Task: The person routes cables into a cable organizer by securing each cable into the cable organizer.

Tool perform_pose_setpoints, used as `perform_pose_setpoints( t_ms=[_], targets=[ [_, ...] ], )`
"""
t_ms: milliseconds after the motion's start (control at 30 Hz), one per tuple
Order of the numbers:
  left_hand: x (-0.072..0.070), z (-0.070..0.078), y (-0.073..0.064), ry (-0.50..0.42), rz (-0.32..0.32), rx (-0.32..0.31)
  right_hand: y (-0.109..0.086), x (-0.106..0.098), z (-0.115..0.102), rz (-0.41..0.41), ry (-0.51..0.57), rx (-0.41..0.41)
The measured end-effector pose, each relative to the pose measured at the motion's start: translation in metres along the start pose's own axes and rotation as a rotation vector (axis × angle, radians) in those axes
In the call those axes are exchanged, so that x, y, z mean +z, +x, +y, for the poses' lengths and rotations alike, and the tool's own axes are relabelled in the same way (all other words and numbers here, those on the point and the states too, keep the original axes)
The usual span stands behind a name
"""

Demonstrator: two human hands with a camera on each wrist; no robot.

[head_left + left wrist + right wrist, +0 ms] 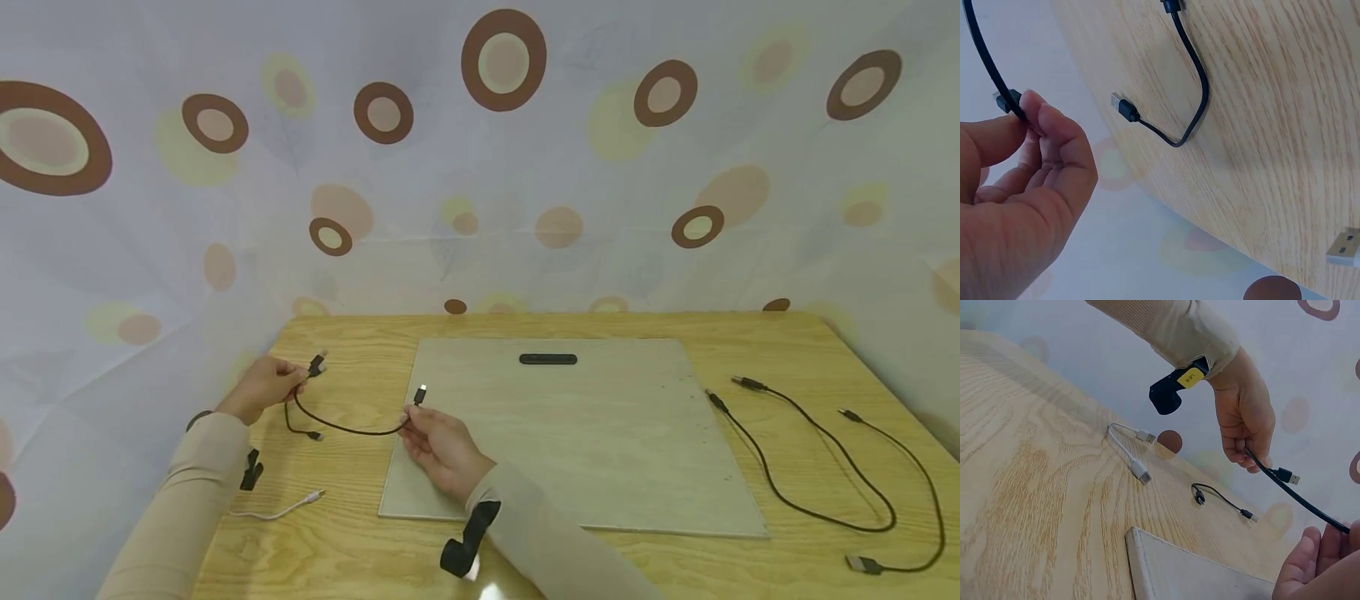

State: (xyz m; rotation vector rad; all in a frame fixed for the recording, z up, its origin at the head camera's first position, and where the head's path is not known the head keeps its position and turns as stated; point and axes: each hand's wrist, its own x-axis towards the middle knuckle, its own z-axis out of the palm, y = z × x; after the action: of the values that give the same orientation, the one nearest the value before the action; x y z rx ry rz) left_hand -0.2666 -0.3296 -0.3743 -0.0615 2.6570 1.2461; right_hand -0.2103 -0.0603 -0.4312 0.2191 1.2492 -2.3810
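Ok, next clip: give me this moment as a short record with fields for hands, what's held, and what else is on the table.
left hand: pinches one end of the short black cable near its plug
right hand: pinches the other end, plug pointing up
cable state: lifted, sagging between the hands
surface: wooden table with a pale board
board: small black bar near its far edge
also on table: second short black cable, white cable, two long black cables

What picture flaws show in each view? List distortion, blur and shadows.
Head view: wide-angle bend curves the table edge and curtain; light is even, shadows faint. Left wrist view: the left hand looms large and slightly soft; the short cable casts a soft shadow. Right wrist view: the right hand is cut off at the corner.
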Motion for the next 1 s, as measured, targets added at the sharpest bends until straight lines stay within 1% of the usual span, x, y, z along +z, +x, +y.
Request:
perform_pose_setpoints(
  t_ms=[200,367,500,600,767,1000],
  targets=[
    [-0.001,0.004,0.002,-0.010,0.003,0.003,-0.008,-0.002,-0.006,0.020,-0.047,-0.018],
    [0.000,0.008,0.002,-0.009,0.025,0.012,-0.016,-0.009,-0.012,0.027,-0.074,-0.031],
    [0.005,0.008,0.002,0.016,0.060,0.031,-0.020,-0.017,-0.015,0.019,-0.083,-0.043],
    [0.010,0.007,0.001,0.016,0.077,0.042,-0.022,-0.024,-0.015,0.009,-0.086,-0.049],
    [0.018,0.010,0.000,-0.022,0.094,0.053,-0.027,-0.032,-0.017,0.003,-0.085,-0.055],
    [0.025,0.015,0.005,-0.054,0.114,0.023,-0.033,-0.039,-0.028,-0.013,-0.038,-0.064]
  ],
)
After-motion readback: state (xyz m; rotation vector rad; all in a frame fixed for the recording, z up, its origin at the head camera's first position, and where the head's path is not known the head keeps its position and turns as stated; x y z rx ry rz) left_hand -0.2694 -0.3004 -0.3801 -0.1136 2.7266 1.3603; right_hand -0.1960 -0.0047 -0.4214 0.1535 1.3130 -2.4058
